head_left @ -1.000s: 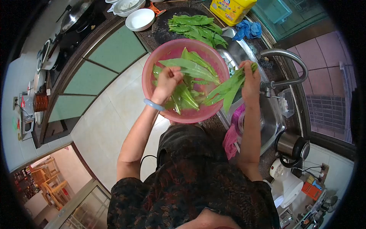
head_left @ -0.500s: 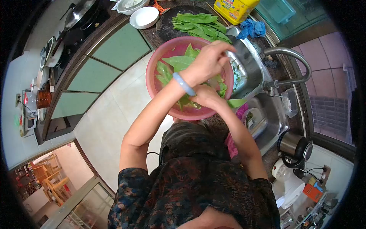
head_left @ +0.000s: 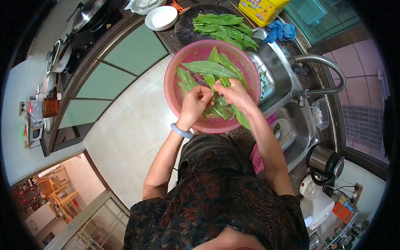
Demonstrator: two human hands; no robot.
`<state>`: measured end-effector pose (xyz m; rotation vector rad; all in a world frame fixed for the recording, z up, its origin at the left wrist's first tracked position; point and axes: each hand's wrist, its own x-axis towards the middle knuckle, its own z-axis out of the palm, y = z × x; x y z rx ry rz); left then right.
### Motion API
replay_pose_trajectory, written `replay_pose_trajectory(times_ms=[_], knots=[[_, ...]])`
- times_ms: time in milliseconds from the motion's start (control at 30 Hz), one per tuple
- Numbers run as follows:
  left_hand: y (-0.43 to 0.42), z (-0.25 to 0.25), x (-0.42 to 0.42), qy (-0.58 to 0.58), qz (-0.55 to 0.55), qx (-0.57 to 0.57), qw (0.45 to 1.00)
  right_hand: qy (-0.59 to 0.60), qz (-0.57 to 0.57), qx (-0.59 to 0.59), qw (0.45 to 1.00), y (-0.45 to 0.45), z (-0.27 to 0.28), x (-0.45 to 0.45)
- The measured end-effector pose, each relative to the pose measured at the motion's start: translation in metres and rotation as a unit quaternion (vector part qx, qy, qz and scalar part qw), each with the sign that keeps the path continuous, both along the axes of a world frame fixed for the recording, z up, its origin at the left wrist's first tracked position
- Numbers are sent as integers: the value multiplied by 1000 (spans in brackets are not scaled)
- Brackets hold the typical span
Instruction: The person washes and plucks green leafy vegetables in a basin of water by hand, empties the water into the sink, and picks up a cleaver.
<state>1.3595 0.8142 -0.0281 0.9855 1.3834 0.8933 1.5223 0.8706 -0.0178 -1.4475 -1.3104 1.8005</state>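
1. A big pink tub (head_left: pixel 169 89) with water in it is in front of the person, close to the body. Wet green leaves (head_left: pixel 209 68) lie in it, some on top and some lower down.
2. The right hand (head_left: pixel 234 92) is over the tub. It is holding a small bunch of leaves (head_left: pixel 225 81). The stem ends poke up by the thumb and fingers, and a long leaf (head_left: pixel 241 119) hangs down under the wrist, by the edge of the tub.
3. The left hand (head_left: pixel 196 103) is over the tub too. Its fingers are bent in, and the tips are near the right hand's fingers. I cannot tell if they are pinching a bit of leaf. A pale blue bangle (head_left: pixel 182 131) is on that wrist.
4. Past the tub, a pile of green leaves (head_left: pixel 225 30) lies on a dark round board (head_left: pixel 185 28) on the bench. Some of the leaves reach over the board's edge.
5. A white bowl (head_left: pixel 161 18) is to the left of the board.
6. A yellow jug (head_left: pixel 261 11) and a crumpled blue cloth (head_left: pixel 280 31) are to the right of the pile.
7. The shiny metal sink (head_left: pixel 287 85) is just right of the tub, with little green bits in it. A bent tap (head_left: pixel 333 63) stands beside it.
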Motion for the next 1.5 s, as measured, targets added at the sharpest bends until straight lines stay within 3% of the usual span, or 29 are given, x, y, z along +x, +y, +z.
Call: replay_pose_trajectory(times_ms=[67,300,367,400,467,500,567,667,767,1033,1200,1300,1500], knots=[[-2,1,-2,-70,19,5,997,30,-38,2,999,-5,6,1],[-5,25,-1,-126,71,68,987,77,-108,8,991,-16,18,3],[-5,29,-3,-112,59,70,989,-43,-69,220,972,-16,2,4],[-4,28,-4,-109,60,73,989,-39,-68,223,972,-16,7,5],[-1,22,-6,-9,43,104,994,-229,-22,500,835,-22,29,4],[1,13,-6,44,38,120,991,-217,-20,508,833,-25,37,3],[2,15,-5,120,4,155,981,-231,104,495,831,-30,46,2],[5,11,-1,112,0,168,979,-254,166,546,781,-23,37,4],[6,22,-3,101,7,168,980,-246,182,562,769,-19,32,6],[6,28,0,186,-3,282,941,-246,209,535,781,-15,29,5],[5,31,-4,229,-47,311,921,-101,164,463,865,-16,23,3],[4,24,-2,128,-13,215,968,-91,130,437,885,-24,13,0],[6,5,-4,-9,0,118,993,-135,41,455,879,-43,-4,-12]])
